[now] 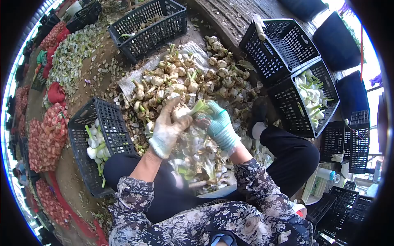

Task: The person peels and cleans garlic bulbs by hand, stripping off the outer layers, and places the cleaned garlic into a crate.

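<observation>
A garlic bulb [180,111] with a short green stem is between my gloved hands, above a heap of peeled skins [199,153]. My left hand [169,128], in a soiled white glove, has its fingers closed round the bulb. At the stem end, my right hand [221,128], in a teal knitted glove, grips the green stem and loose outer leaves. Just beyond both hands lies a pile of unpeeled garlic [164,84], brown and dirty, partly on a pale sheet [129,84].
A black crate [117,127] with clean white garlic stands at my left. Another crate [275,96] at my right also holds white garlic. A knife-like tool with a wooden handle [259,30] rests on a crate rim. Red net sacks [48,137] line the far left.
</observation>
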Action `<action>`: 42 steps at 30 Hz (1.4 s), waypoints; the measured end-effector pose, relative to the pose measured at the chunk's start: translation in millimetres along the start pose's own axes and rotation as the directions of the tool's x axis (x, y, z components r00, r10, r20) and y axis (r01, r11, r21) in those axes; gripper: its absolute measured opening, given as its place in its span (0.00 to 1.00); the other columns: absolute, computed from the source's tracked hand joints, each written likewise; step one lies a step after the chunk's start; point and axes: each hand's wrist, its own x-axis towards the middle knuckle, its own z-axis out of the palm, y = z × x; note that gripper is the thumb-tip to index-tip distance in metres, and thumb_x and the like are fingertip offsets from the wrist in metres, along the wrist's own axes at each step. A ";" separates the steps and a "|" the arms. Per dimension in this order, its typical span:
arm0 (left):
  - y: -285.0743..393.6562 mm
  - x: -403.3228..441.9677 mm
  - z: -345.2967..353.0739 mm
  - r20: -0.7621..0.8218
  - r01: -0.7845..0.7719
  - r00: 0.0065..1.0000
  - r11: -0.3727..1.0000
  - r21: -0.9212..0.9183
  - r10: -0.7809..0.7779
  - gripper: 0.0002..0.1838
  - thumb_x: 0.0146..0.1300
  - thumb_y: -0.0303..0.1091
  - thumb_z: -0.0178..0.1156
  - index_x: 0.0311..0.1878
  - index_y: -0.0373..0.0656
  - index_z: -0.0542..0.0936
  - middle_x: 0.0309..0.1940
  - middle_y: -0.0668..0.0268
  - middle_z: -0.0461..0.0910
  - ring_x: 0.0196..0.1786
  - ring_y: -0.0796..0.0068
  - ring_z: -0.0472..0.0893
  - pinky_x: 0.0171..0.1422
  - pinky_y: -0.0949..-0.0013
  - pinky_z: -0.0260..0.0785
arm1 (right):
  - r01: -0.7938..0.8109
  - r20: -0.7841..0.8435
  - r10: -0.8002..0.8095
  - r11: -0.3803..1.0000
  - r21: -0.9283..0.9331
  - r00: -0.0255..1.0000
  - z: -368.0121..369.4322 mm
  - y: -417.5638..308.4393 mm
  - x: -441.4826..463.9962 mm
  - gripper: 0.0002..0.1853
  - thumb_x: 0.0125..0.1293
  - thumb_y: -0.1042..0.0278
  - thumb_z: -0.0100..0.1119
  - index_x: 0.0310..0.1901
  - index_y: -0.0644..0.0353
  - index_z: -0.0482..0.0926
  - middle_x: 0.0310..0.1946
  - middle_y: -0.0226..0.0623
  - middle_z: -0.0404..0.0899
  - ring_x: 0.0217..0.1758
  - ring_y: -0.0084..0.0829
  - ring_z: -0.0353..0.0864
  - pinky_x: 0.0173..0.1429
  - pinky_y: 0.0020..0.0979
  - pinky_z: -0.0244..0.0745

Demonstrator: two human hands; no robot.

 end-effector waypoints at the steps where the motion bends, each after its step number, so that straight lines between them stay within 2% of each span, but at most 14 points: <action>1: -0.4 2.0 -5.5 0.018 0.006 1.000 0.998 -0.061 -0.005 0.22 0.63 0.30 0.58 0.59 0.34 0.68 0.40 0.69 0.76 0.42 0.80 0.77 0.50 0.75 0.71 | 0.034 0.012 -0.033 0.999 -0.010 0.999 1.6 -1.9 -0.6 0.11 0.57 0.78 0.63 0.42 0.64 0.74 0.32 0.30 0.80 0.35 0.15 0.74 0.38 0.20 0.72; 8: -16.9 14.1 -15.8 -0.031 -0.068 0.998 0.976 -0.206 0.063 0.19 0.65 0.32 0.55 0.58 0.37 0.70 0.45 0.63 0.77 0.40 0.78 0.78 0.43 0.79 0.73 | -0.056 -0.002 0.057 0.989 0.136 0.998 -1.8 -7.2 -2.0 0.11 0.58 0.79 0.60 0.44 0.67 0.76 0.34 0.31 0.80 0.37 0.18 0.77 0.40 0.20 0.73; 11: -9.8 1.9 1.0 -0.051 -0.113 0.990 0.963 0.246 0.129 0.22 0.60 0.31 0.62 0.57 0.37 0.71 0.43 0.61 0.78 0.38 0.78 0.79 0.38 0.78 0.74 | -0.043 -0.018 0.046 0.993 0.106 0.999 3.4 -11.2 -7.5 0.10 0.59 0.77 0.60 0.42 0.67 0.76 0.34 0.31 0.80 0.35 0.17 0.77 0.39 0.20 0.73; 15: 25.1 -7.7 7.5 0.216 0.161 0.971 0.951 -0.264 -0.104 0.32 0.50 0.33 0.70 0.58 0.39 0.70 0.39 0.63 0.79 0.37 0.76 0.80 0.38 0.76 0.76 | 0.041 -0.138 0.021 0.901 0.432 0.990 -31.9 3.0 15.9 0.04 0.61 0.75 0.58 0.37 0.63 0.77 0.30 0.30 0.79 0.30 0.21 0.77 0.35 0.23 0.73; 16: 23.5 -8.2 7.9 0.221 0.145 0.971 0.958 -0.246 -0.090 0.32 0.50 0.33 0.70 0.59 0.39 0.70 0.40 0.63 0.79 0.38 0.76 0.80 0.39 0.75 0.76 | -0.061 -0.279 0.125 0.972 0.227 0.952 -35.9 11.7 19.2 0.04 0.61 0.74 0.58 0.38 0.62 0.77 0.28 0.30 0.78 0.29 0.21 0.76 0.37 0.24 0.74; 18: 19.8 -6.8 7.1 0.231 0.109 0.971 0.972 -0.209 -0.059 0.33 0.50 0.32 0.70 0.60 0.39 0.69 0.42 0.63 0.78 0.39 0.76 0.79 0.42 0.75 0.76 | -0.014 0.013 0.018 0.962 -0.274 1.000 -39.4 27.3 11.2 0.12 0.59 0.77 0.58 0.46 0.62 0.74 0.32 0.34 0.79 0.35 0.29 0.78 0.43 0.29 0.75; 21: 22.5 -5.4 2.7 0.274 0.124 0.959 0.971 -0.202 -0.066 0.34 0.49 0.30 0.69 0.61 0.39 0.68 0.44 0.65 0.77 0.41 0.77 0.78 0.46 0.74 0.75 | 0.078 0.263 0.291 0.521 -0.850 0.920 -44.2 37.2 -8.1 0.28 0.56 0.66 0.60 0.61 0.55 0.68 0.42 0.51 0.79 0.46 0.41 0.80 0.48 0.34 0.74; 24: 22.2 -4.2 -0.9 0.156 0.082 0.985 0.996 -0.043 -0.075 0.42 0.45 0.35 0.72 0.63 0.35 0.63 0.45 0.64 0.77 0.39 0.78 0.79 0.43 0.75 0.75 | -0.205 0.181 0.384 0.769 -0.606 0.905 -55.3 14.7 -1.6 0.18 0.59 0.63 0.61 0.50 0.60 0.77 0.32 0.43 0.81 0.35 0.27 0.79 0.44 0.29 0.73; 25: 22.5 -4.4 -1.6 0.117 0.084 0.990 0.996 0.008 -0.085 0.41 0.45 0.34 0.72 0.63 0.35 0.64 0.46 0.64 0.77 0.40 0.78 0.79 0.44 0.75 0.75 | -0.366 0.226 0.420 0.898 -0.245 0.879 -55.9 -1.6 -3.2 0.19 0.60 0.61 0.62 0.50 0.63 0.76 0.31 0.38 0.81 0.34 0.21 0.75 0.41 0.26 0.72; 28: 21.6 -3.4 2.7 0.117 0.099 0.987 0.993 0.070 -0.107 0.35 0.47 0.28 0.71 0.60 0.35 0.68 0.46 0.64 0.77 0.44 0.76 0.79 0.49 0.73 0.74 | 0.117 0.172 -0.021 0.809 -0.576 0.985 -36.7 -35.0 1.3 0.14 0.63 0.73 0.56 0.50 0.66 0.72 0.36 0.36 0.80 0.38 0.24 0.77 0.41 0.22 0.74; 30: 21.5 -3.9 2.7 0.127 0.131 0.982 0.988 0.077 -0.140 0.33 0.48 0.26 0.70 0.59 0.34 0.69 0.45 0.64 0.78 0.44 0.75 0.79 0.49 0.73 0.74 | -0.134 0.121 0.140 0.989 -0.061 0.983 -14.5 -29.8 6.4 0.17 0.63 0.71 0.56 0.52 0.66 0.70 0.35 0.32 0.78 0.34 0.20 0.74 0.39 0.21 0.72; 38: 26.1 -4.5 2.5 0.031 0.189 0.981 0.976 0.112 -0.193 0.29 0.50 0.24 0.68 0.57 0.33 0.70 0.41 0.61 0.80 0.40 0.75 0.80 0.42 0.75 0.76 | -0.216 0.095 0.206 0.970 0.112 0.974 -35.7 -20.1 5.4 0.13 0.62 0.73 0.58 0.48 0.67 0.76 0.33 0.32 0.81 0.32 0.16 0.76 0.35 0.21 0.74; 41: 23.0 -3.2 3.8 0.080 0.125 0.987 0.982 0.145 -0.138 0.29 0.50 0.24 0.68 0.57 0.33 0.70 0.41 0.62 0.80 0.39 0.77 0.80 0.42 0.76 0.75 | 0.245 0.142 -0.211 0.922 -0.300 0.967 -9.3 -26.9 -6.8 0.11 0.59 0.75 0.62 0.42 0.69 0.78 0.31 0.34 0.81 0.33 0.14 0.73 0.35 0.20 0.73; 42: 23.3 -2.9 2.4 0.113 0.127 0.983 0.981 0.148 -0.144 0.30 0.49 0.25 0.69 0.57 0.33 0.71 0.41 0.62 0.80 0.38 0.78 0.79 0.40 0.77 0.74 | 0.104 0.113 -0.070 0.936 -0.338 0.991 -12.4 -27.4 -6.9 0.11 0.59 0.75 0.61 0.43 0.69 0.77 0.31 0.33 0.81 0.33 0.15 0.73 0.35 0.20 0.73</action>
